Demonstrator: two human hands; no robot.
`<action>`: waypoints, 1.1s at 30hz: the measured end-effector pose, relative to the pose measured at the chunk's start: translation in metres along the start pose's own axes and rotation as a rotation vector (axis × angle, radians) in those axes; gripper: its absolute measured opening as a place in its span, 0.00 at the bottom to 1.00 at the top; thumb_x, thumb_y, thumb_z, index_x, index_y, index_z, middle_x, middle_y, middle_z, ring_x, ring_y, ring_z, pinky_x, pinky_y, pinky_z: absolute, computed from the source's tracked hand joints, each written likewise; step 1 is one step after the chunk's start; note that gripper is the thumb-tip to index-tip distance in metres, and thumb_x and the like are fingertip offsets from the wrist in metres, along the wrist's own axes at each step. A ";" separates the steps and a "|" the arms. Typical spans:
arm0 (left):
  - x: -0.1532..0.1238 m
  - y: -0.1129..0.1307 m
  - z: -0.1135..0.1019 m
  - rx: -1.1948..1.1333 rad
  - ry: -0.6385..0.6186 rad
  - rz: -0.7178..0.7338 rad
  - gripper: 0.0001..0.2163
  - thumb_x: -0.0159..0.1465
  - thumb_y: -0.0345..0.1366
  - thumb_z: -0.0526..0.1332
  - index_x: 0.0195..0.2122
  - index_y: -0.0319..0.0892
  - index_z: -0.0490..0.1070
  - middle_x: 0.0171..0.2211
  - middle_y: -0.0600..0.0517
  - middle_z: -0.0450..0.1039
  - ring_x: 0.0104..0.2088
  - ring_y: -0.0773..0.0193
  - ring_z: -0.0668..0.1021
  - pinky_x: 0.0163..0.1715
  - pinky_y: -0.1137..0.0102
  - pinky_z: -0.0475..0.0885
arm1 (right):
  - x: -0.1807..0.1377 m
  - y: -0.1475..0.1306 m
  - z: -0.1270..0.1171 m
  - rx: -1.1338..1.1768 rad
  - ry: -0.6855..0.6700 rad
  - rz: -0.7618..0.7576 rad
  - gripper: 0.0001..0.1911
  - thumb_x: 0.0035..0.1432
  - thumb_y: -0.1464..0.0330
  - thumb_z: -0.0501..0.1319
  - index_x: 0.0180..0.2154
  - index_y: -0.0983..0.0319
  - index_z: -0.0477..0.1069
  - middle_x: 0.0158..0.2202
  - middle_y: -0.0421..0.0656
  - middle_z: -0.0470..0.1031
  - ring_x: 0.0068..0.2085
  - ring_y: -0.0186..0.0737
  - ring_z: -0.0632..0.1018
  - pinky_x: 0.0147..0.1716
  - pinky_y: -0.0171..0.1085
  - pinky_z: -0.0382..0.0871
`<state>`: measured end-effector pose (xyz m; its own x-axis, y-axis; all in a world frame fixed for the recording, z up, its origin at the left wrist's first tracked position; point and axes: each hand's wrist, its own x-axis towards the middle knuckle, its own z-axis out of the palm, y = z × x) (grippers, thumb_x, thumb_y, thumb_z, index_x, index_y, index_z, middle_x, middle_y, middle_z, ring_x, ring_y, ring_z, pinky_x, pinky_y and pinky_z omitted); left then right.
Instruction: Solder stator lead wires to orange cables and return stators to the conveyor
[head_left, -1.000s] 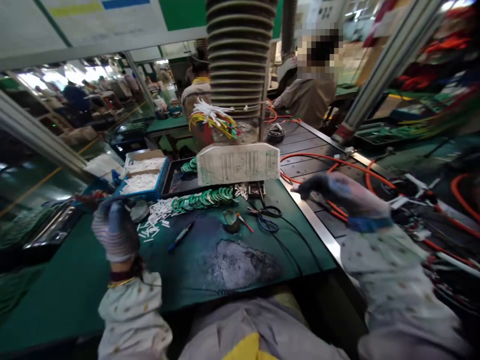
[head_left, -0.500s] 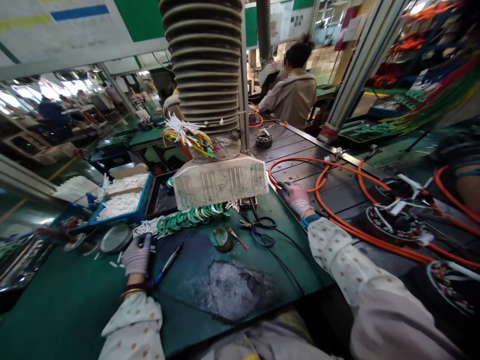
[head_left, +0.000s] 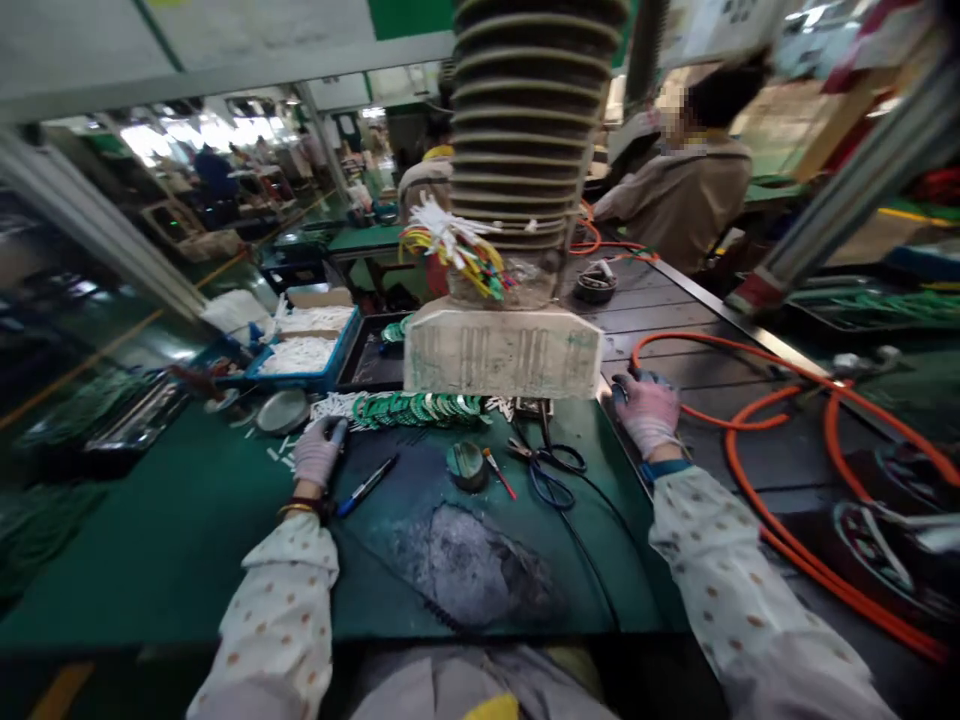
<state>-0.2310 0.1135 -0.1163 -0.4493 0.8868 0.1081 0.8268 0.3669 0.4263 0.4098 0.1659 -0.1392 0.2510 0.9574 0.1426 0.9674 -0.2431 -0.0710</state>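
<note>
My left hand (head_left: 318, 452), in a pale glove with dark fingertips, rests on the green mat (head_left: 187, 540). Its thumb and forefinger are apart, with nothing visible between them. Just beyond lie small white tubes (head_left: 335, 408) and a row of green curved pieces (head_left: 420, 408). Beside this hand is a blue marker (head_left: 366, 487). My right hand (head_left: 646, 412), also gloved, lies with fingers extended over the mat's right edge, close to an orange cable (head_left: 705, 345); contact with the cable is unclear. Scissors (head_left: 551, 475), a red-handled brush (head_left: 500, 474) and a round tin (head_left: 466, 466) lie between my hands.
A white hood (head_left: 502, 352) on a ribbed hose (head_left: 529, 130) hangs over the mat's far side. Blue boxes of white tubes (head_left: 304, 352) stand at the left. Wound motor parts (head_left: 874, 545) sit on the dark slatted surface (head_left: 697, 315) at right. A co-worker (head_left: 682, 190) sits beyond.
The view has turned left, shifting the bench rightward in the picture. My left hand's thumb and forefinger now show a gap. Both hands stay near the same spots.
</note>
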 end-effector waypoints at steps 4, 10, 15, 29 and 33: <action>-0.003 -0.004 0.007 -0.010 -0.030 0.017 0.11 0.85 0.43 0.73 0.59 0.42 0.86 0.58 0.44 0.88 0.61 0.46 0.88 0.68 0.47 0.85 | -0.005 -0.031 0.019 0.019 -0.060 -0.156 0.24 0.81 0.60 0.60 0.64 0.61 0.89 0.55 0.59 0.89 0.54 0.58 0.86 0.53 0.47 0.77; -0.005 -0.010 0.013 -0.010 -0.060 0.059 0.14 0.85 0.46 0.75 0.63 0.42 0.84 0.62 0.43 0.85 0.61 0.46 0.88 0.66 0.45 0.87 | -0.001 -0.032 0.037 0.040 -0.111 -0.200 0.22 0.80 0.60 0.61 0.61 0.60 0.91 0.53 0.57 0.91 0.52 0.56 0.89 0.50 0.44 0.81; -0.006 -0.011 0.016 -0.006 -0.075 0.074 0.15 0.85 0.47 0.75 0.64 0.42 0.83 0.63 0.42 0.85 0.60 0.46 0.88 0.64 0.46 0.88 | 0.004 -0.021 0.043 0.045 -0.146 -0.206 0.18 0.78 0.62 0.64 0.52 0.60 0.93 0.49 0.58 0.92 0.48 0.55 0.90 0.46 0.44 0.81; -0.005 -0.016 0.019 -0.021 -0.090 0.105 0.16 0.86 0.47 0.74 0.67 0.46 0.83 0.68 0.41 0.82 0.62 0.46 0.87 0.64 0.48 0.89 | 0.011 -0.014 0.056 0.030 -0.134 -0.220 0.19 0.77 0.60 0.64 0.49 0.61 0.93 0.46 0.58 0.92 0.48 0.57 0.91 0.48 0.45 0.83; -0.006 -0.016 0.019 -0.023 -0.080 0.116 0.16 0.85 0.47 0.74 0.66 0.46 0.83 0.67 0.42 0.82 0.62 0.46 0.87 0.63 0.49 0.89 | 0.011 -0.015 0.057 0.027 -0.114 -0.228 0.19 0.77 0.59 0.63 0.49 0.59 0.93 0.47 0.57 0.92 0.48 0.57 0.91 0.50 0.46 0.84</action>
<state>-0.2352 0.1075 -0.1412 -0.3220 0.9428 0.0867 0.8632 0.2547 0.4358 0.3964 0.1887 -0.1933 0.0199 0.9987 0.0463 0.9969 -0.0163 -0.0767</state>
